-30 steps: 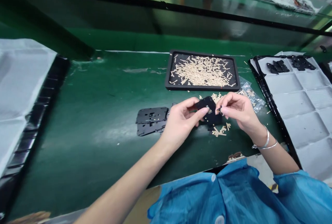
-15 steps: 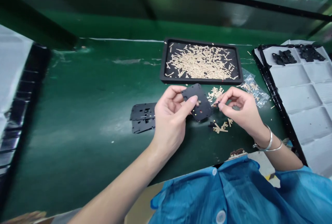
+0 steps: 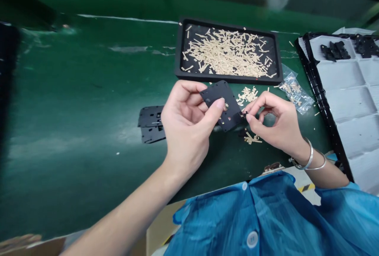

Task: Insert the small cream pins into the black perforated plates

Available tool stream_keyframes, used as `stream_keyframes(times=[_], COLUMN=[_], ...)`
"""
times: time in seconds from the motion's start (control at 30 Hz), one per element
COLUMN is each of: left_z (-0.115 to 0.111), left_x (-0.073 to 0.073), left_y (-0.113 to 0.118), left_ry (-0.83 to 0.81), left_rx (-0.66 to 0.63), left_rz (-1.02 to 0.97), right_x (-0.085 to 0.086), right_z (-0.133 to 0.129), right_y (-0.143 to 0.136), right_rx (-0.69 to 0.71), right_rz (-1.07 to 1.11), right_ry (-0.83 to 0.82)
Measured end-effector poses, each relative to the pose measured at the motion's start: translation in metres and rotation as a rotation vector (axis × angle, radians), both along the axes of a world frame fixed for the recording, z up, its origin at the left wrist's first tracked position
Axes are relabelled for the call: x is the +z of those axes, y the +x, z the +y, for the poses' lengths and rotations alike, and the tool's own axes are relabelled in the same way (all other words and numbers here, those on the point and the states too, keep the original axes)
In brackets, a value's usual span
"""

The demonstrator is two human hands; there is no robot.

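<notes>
My left hand (image 3: 189,121) grips a flat black plastic plate (image 3: 222,90) by its left side, thumb pressed on the face. The plate has rounded corners, small holes and a few gold-coloured bits. At its right edge my right hand (image 3: 271,117) pinches a small dark piece (image 3: 244,114) between thumb and fingertips; its kind is too small to make out. Two more black plates (image 3: 151,123) lie overlapping on the green table, partly hidden behind my left hand. Below the held plate sits a little heap of pale strips (image 3: 252,138), with some dark bits beside it.
A black tray (image 3: 179,56) full of pale strips stands behind my hands. Near it are loose pale pieces (image 3: 247,95) and a clear plastic bag (image 3: 299,96) with similar pieces. At right, a white compartment tray (image 3: 346,110) carries black parts (image 3: 335,51).
The view has shifted, so the tray and table sit higher in the picture. My right hand has brought the small dark piece closer to the plate's right edge. Both grips are unchanged.
</notes>
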State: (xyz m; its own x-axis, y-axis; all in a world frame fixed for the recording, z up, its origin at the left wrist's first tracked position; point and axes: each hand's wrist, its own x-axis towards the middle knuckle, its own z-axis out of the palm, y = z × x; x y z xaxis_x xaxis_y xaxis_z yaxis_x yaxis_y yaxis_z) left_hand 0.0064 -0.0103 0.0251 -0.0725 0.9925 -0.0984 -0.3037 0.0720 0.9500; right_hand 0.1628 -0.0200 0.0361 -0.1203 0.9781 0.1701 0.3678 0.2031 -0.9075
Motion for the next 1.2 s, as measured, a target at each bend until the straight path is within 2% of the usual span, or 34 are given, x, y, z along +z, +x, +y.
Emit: stream_keyframes(times=[0.23, 0.43, 0.57, 0.83, 1.07, 1.2], left_z=[-0.001, 0.008, 0.010, 0.013, 0.014, 0.013], left_x=[0.001, -0.015, -0.022, -0.023, -0.020, -0.019], left_y=[-0.001, -0.006, -0.008, -0.006, -0.003, -0.001], left_ry=[0.025, 0.208, 0.267, 0.342, 0.353, 0.350], left_rx=[0.004, -0.030, -0.058, -0.024, 0.000, 0.017], left_rz=[0.029, -0.025, -0.049, -0.046, -0.064, -0.064], right_x=[0.001, 0.002, 0.002, -0.002, -0.001, 0.000], right_z=[-0.001, 0.000, 0.000, -0.003, -0.003, -0.004], right_y=[0.000, 0.001, 0.001, -0.001, -0.001, -0.002], right_rx=[0.013, 0.035, 0.023, 0.011, 0.005, 0.019], right_rz=[-0.044, -0.024, -0.057, -0.216, -0.268, -0.226], right_ry=[0.043, 0.011, 0.054, 0.228, 0.255, 0.223])
